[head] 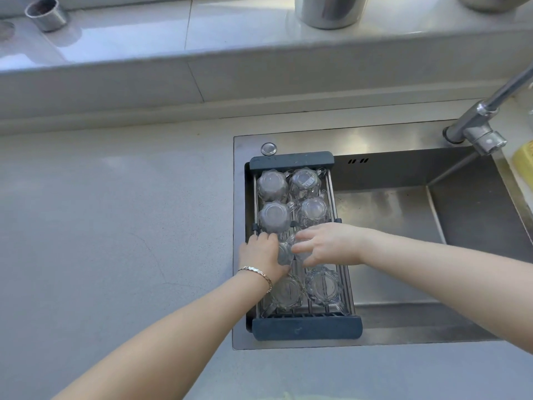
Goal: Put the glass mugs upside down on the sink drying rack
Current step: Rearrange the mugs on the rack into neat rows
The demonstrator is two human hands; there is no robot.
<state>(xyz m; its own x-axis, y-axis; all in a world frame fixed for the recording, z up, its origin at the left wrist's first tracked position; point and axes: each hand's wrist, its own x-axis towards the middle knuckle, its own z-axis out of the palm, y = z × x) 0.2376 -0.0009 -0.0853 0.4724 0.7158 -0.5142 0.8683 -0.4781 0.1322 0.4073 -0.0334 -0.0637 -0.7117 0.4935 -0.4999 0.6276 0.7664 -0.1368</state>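
Observation:
A dark-framed drying rack [292, 161] lies across the left end of the sink. Several glass mugs stand upside down in its far half, among them one at the far left [271, 184] and one at the far right [305, 181]. In the near half two mugs [288, 291] [323, 287] show their open mouths upward. My left hand [261, 254] grips a glass mug [285, 252] in the rack's middle row. My right hand [328, 243] covers a second mug [301, 256] beside it, fingers curled over it.
The steel sink basin [398, 215] opens to the right of the rack, with a tap [484, 125] at its far right corner. A yellow object [525, 160] sits at the right edge. Grey counter [115, 226] spreads left. Metal containers [328, 10] stand on the sill.

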